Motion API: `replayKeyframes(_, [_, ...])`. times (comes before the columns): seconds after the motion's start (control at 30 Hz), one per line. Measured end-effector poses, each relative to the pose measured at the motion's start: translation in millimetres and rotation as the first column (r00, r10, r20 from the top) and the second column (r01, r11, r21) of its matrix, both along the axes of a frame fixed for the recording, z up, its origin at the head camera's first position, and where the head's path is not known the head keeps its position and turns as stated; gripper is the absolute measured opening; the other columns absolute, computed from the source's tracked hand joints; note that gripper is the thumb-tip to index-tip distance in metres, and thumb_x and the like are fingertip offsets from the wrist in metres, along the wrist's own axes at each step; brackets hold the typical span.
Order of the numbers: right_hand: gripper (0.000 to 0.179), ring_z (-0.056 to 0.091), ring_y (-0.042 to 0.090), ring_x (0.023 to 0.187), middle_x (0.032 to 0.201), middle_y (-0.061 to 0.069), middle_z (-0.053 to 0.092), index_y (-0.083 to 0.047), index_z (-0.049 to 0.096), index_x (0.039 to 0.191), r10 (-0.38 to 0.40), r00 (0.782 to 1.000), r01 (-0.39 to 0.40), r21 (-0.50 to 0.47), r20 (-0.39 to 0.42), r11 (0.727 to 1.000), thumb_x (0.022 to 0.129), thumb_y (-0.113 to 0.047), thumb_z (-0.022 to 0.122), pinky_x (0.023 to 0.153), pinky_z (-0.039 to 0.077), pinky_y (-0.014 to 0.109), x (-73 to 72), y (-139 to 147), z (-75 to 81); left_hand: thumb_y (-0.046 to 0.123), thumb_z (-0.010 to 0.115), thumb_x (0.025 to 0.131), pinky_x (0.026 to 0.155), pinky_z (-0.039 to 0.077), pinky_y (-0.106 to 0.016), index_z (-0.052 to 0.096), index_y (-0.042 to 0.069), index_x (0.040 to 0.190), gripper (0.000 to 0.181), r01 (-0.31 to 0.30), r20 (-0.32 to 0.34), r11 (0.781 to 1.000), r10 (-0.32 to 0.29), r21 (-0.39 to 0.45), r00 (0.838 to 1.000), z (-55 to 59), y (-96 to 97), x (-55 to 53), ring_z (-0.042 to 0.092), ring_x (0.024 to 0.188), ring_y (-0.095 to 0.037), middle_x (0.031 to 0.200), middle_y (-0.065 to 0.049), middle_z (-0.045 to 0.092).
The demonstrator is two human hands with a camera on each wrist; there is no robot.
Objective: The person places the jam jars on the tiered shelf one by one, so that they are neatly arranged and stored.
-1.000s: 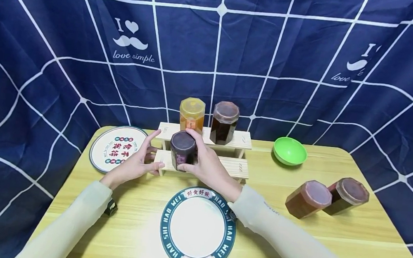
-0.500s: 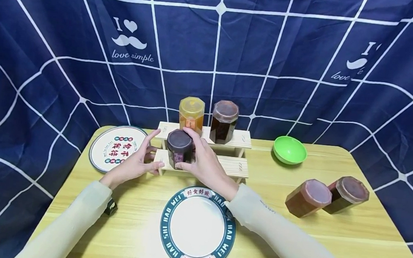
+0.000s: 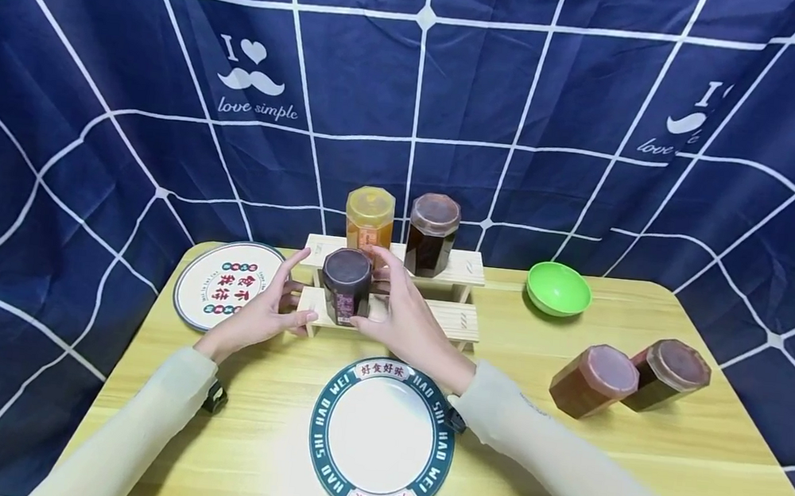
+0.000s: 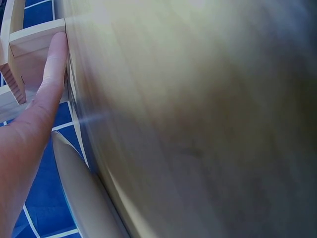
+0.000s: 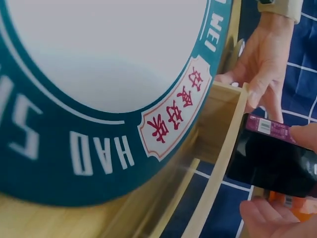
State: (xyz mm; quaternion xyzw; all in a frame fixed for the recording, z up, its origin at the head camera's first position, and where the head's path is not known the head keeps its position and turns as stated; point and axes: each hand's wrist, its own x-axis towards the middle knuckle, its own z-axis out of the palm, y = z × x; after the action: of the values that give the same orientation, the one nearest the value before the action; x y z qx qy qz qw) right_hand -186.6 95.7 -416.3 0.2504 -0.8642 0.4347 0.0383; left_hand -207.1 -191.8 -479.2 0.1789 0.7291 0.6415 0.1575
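Observation:
A dark jar with a purple label [image 3: 346, 287] stands upright at the left end of the lower shelf of a two-tier wooden rack [image 3: 437, 320]. My right hand [image 3: 413, 321] is at its right side, thumb and fingers spread, with a gap to the jar in the head view. In the right wrist view the thumb overlaps the label of the jar [image 5: 272, 156]; whether it touches is unclear. My left hand [image 3: 254, 314] is at the rack's left end, fingers spread. In the left wrist view a straight finger [image 4: 52, 74] lies along the rack's side panel [image 4: 37, 47].
A yellow-lidded jar [image 3: 369, 221] and a dark brown jar [image 3: 431, 239] stand on the upper shelf. A green-rimmed plate [image 3: 381, 438] lies in front, a white plate [image 3: 221, 287] at left. A green bowl [image 3: 559, 289] and two jars, reddish [image 3: 593, 383] and dark [image 3: 669, 374], are at right.
The purple-labelled jar has shifted slightly left on the lower shelf. My right hand has let go of it and drawn a little to the right. My left hand has stayed at the rack.

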Motion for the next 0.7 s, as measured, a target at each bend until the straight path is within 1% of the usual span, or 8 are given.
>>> replayKeyframes(0.17, [0.11, 0.06, 0.028, 0.137, 0.15, 0.012, 0.051, -0.027, 0.023, 0.17, -0.041, 0.998, 0.041, 0.013, 0.044, 0.999, 0.087, -0.017, 0.095, 0.114, 0.053, 0.051, 10.5, 14, 8.6, 0.001, 0.074, 0.104, 0.082, 0.068, -0.053, 0.005, 0.051, 0.172, 0.109, -0.01, -0.007, 1.0, 0.01, -0.02, 1.0, -1.2, 0.5, 1.2, 0.07, 0.11, -0.043, 0.147, -0.033, 0.045])
replayKeyframes(0.3, [0.104, 0.058, 0.028, 0.14, 0.151, 0.011, 0.05, -0.025, 0.026, 0.17, -0.036, 0.997, 0.037, -0.007, 0.074, 0.999, 0.09, -0.018, 0.092, 0.113, 0.054, 0.054, 18.9, 25, 14.7, 0.004, 0.075, 0.104, 0.081, 0.069, -0.052, 0.005, 0.052, 0.172, 0.109, -0.011, -0.015, 1.0, 0.011, -0.029, 1.0, -1.2, 0.1, 1.6, 0.07, 0.11, -0.043, 0.148, -0.033, 0.044])
replayKeyframes(0.47, [0.097, 0.055, 0.023, 0.14, 0.155, 0.014, 0.05, -0.02, 0.029, 0.168, -0.016, 0.997, 0.018, -0.026, 0.073, 1.0, 0.093, -0.02, 0.09, 0.112, 0.055, 0.045, 29.2, 38, 19.5, 0.002, 0.075, 0.104, 0.081, 0.069, -0.052, 0.005, 0.049, 0.173, 0.109, -0.012, -0.021, 1.0, 0.011, -0.024, 1.0, -0.2, 0.7, 1.6, 0.07, 0.109, -0.043, 0.145, -0.034, 0.048])
replayKeyframes(0.6, [0.091, 0.054, 0.021, 0.139, 0.155, 0.012, 0.05, -0.015, 0.034, 0.166, -0.01, 1.0, 0.011, -0.035, 0.022, 0.999, 0.093, -0.019, 0.089, 0.11, 0.057, 0.039, 37.6, 51, 23.8, 0.0, 0.074, 0.104, 0.082, 0.068, -0.053, 0.004, 0.046, 0.173, 0.109, -0.009, -0.022, 1.0, 0.009, -0.011, 1.0, -0.4, 1.7, 0.8, 0.07, 0.109, -0.043, 0.143, -0.034, 0.049])
replayKeyframes(0.7, [0.089, 0.057, 0.022, 0.137, 0.151, 0.009, 0.053, -0.012, 0.036, 0.164, -0.023, 1.0, 0.023, -0.049, -0.002, 0.999, 0.093, -0.018, 0.089, 0.108, 0.058, 0.038, 44.3, 61, 27.3, -0.001, 0.074, 0.103, 0.082, 0.068, -0.053, 0.005, 0.047, 0.173, 0.109, -0.01, -0.02, 1.0, 0.01, -0.009, 1.0, -0.5, 2.4, 0.4, 0.069, 0.11, -0.043, 0.143, -0.034, 0.049])
